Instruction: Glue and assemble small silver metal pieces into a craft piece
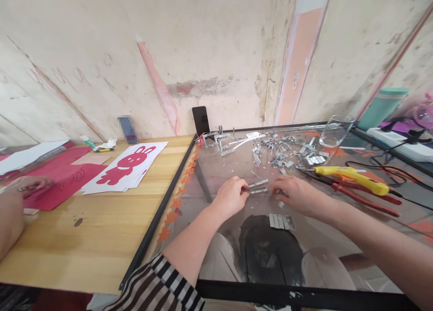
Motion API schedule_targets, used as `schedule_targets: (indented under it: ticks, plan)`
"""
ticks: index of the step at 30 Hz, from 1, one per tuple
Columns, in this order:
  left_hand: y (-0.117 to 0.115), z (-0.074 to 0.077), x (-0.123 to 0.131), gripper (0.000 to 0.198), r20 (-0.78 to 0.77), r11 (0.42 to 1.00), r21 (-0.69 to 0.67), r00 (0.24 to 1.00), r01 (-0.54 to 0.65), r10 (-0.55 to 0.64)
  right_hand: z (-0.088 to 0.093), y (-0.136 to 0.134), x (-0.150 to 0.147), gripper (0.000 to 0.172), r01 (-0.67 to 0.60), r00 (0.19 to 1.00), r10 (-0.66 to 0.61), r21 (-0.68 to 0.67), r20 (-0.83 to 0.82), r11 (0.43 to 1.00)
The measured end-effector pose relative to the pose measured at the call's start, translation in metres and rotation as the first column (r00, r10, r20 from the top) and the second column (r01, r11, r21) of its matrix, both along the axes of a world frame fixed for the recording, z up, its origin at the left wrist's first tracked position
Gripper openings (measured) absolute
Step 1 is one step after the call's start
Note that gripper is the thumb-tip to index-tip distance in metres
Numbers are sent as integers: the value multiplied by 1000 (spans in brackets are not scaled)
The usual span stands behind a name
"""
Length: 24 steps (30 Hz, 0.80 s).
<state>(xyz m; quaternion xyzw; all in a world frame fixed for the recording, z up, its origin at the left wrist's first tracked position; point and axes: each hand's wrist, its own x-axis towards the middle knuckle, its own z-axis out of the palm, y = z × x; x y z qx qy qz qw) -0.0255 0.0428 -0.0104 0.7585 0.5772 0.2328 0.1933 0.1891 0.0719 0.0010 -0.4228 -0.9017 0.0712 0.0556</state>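
Over the glass worktop (pixel 318 239), near its middle, two narrow silver strips (pixel 259 183) jut from my left hand (pixel 232 194), thumb and fingers pinching their left ends. My right hand (pixel 294 193) is curled just beside the other ends; I cannot tell whether it grips anything. Nearer me, a row of flat silver pieces (pixel 282 221) lies on the glass. Just beyond my hands spreads a heap of silver scraps (pixel 280 150), with a small silver frame (pixel 223 146) left of it. Red-handled pliers (pixel 365 201) and a yellow tool (pixel 352 178) lie together beyond my right forearm, crowding that side, and a black cord (pixel 389 169) loops behind them near a white power strip (pixel 382 136). A drinking glass (pixel 336 131) stands by the heap's right end, a green cup (pixel 382 108) farther right. At the back left corner a dark phone (pixel 201 120) leans upright. Off to my left, a wooden worktop (pixel 101 239) bears a red rabbit sheet (pixel 130 164) and red paper (pixel 64 184), with another person's hand (pixel 23 189) over its edge.
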Motion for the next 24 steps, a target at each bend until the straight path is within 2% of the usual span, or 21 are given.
schedule_targets:
  ticks: [6,10,13,15,19,24]
  plan:
    - [0,5,1,13,119,997,-74,992,-21,29,-3,15,35,20,22,997,-20,28,-78,999]
    - [-1,10,2,18,220,991,-127,973,-44,71,2,4,34,14,-91,971,72,-73,-227,993]
    - [-1,14,3,19,388,983,-179,915,-43,111,0,-5,27,14,-131,969,111,-81,-222,988]
    - [0,17,3,19,499,976,-214,857,-26,132,-3,-7,25,14,-144,970,132,-47,-205,988]
    - [0,20,2,18,613,964,-266,769,-19,184,-13,1,33,19,-150,976,158,60,-153,987]
    - [3,18,-2,25,761,957,-287,618,49,197,-26,21,45,27,-4,988,50,296,-146,955]
